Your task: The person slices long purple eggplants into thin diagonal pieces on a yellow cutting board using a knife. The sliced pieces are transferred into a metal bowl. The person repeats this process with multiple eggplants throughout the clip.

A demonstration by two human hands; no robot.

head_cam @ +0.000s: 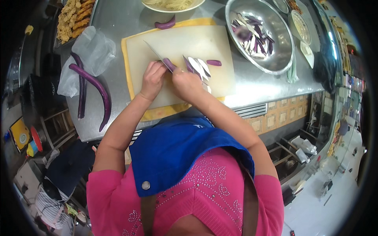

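Observation:
My right hand (186, 84) grips a kitchen knife (155, 52), its blade slanting up and left over a white cutting board (141, 48). Against the blade lies a purple eggplant piece (169, 64). The curled fingers of my left hand (153, 78) are closed at the blade's other side, apparently on the eggplant; their grip is partly hidden. Just right of my right hand, cut eggplant slices (198, 66) with white flesh lie in a loose row. Farther right is a separate purple piece (214, 62). The knife's handle is hidden in my hand.
A yellow cloth (165, 113) lies under the board. Two long eggplants (94, 80) and a plastic bag (93, 50) are on the left; a curved eggplant piece (165, 23) is behind. A steel bowl (280, 56) holds cut eggplant. A plate of shreds (173, 10) and fried-food tray (94, 18) stand farther back.

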